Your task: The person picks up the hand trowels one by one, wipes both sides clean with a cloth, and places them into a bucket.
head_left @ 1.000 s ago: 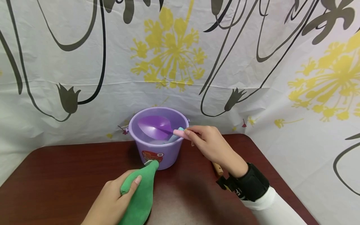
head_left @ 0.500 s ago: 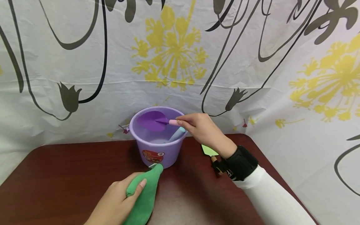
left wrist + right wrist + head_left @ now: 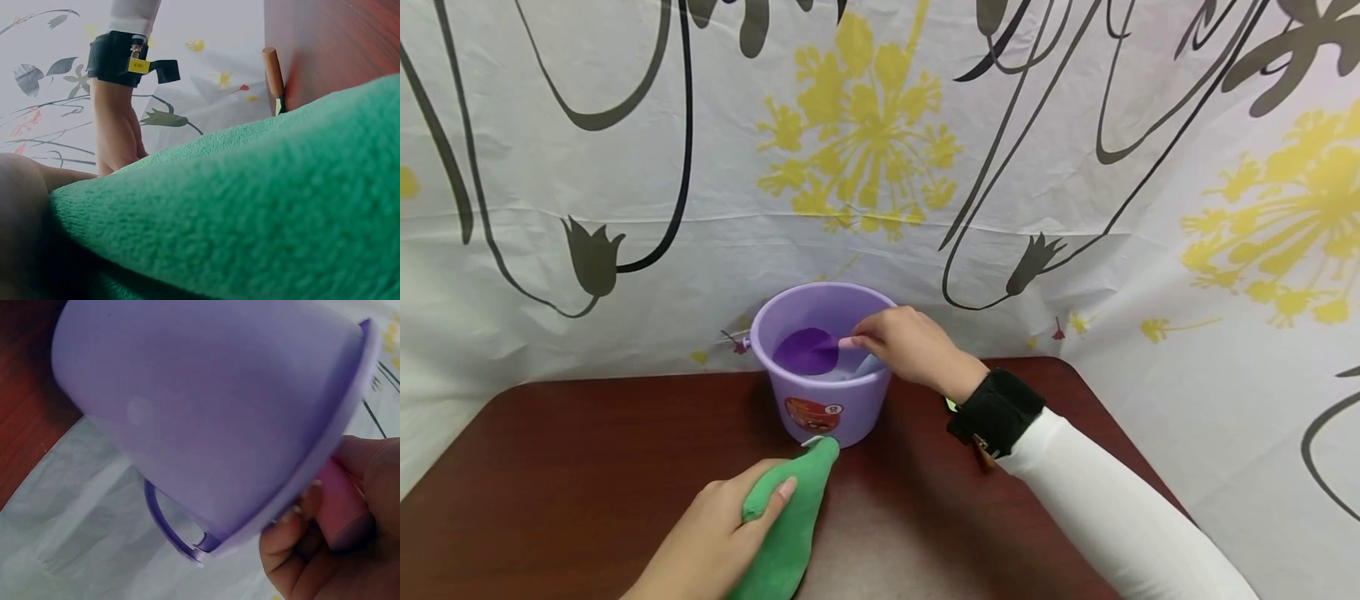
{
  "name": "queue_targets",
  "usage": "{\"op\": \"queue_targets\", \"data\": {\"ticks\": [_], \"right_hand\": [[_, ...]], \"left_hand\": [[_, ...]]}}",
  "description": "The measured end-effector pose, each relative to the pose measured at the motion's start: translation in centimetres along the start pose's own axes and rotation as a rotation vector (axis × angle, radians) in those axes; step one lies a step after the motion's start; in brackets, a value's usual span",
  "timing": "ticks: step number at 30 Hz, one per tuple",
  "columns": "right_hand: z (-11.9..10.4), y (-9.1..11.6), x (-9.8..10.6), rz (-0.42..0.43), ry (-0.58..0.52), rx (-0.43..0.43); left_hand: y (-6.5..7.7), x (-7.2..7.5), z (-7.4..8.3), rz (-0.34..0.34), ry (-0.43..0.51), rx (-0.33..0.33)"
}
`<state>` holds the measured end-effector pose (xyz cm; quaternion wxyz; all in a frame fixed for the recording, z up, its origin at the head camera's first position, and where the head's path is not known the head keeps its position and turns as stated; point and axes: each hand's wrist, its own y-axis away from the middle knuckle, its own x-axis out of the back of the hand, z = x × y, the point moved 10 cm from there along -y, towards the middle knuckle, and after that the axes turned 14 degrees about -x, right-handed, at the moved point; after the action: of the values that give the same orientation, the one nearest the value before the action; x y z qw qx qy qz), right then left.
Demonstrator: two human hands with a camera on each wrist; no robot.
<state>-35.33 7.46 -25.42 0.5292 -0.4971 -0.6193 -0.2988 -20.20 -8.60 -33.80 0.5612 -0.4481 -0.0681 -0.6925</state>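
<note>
My right hand (image 3: 910, 346) reaches over the right rim of a purple bucket (image 3: 823, 417) at the back of the table. It pinches the pink handle (image 3: 340, 506) of a purple toy shovel, whose round blade (image 3: 805, 352) is down inside the bucket. Beside it in the bucket leans a pale blue handle (image 3: 868, 366), its lower part hidden. In front of the bucket my left hand (image 3: 722, 521) grips a green towel (image 3: 786, 521), thumb on top; a white tag (image 3: 814, 440) shows at its far tip. The towel fills much of the left wrist view.
A small tool with a wooden handle (image 3: 273, 70) and light green blade lies on the dark red table (image 3: 587, 467) right of the bucket, mostly behind my right arm in the head view. A flower-patterned cloth (image 3: 700, 167) hangs behind the table.
My right hand rose with the shovel, moved left, then lowered so the blade sits deeper in the bucket. My left hand with the towel shifted slightly rightward in view.
</note>
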Motion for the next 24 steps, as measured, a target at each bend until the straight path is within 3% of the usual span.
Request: {"op": "queue_targets", "data": {"ticks": [8, 14, 20, 24], "right_hand": [[-1.1, -0.5, -0.8, -0.003, 0.115, 0.079], [-1.4, -1.3, -1.7, -0.075, 0.101, 0.111], [-1.4, -1.8, -2.6, -0.148, 0.105, 0.114], [-1.1, -2.1, -3.2, -0.183, 0.15, 0.088]], "left_hand": [[0.0, -0.9, -0.8, -0.062, -0.004, 0.05], [0.1, -1.2, -1.0, -0.081, -0.026, 0.034], [0.1, -1.4, -1.0, -0.095, -0.047, 0.013], [0.1, -1.5, -1.3, -0.101, -0.044, 0.045]]}}
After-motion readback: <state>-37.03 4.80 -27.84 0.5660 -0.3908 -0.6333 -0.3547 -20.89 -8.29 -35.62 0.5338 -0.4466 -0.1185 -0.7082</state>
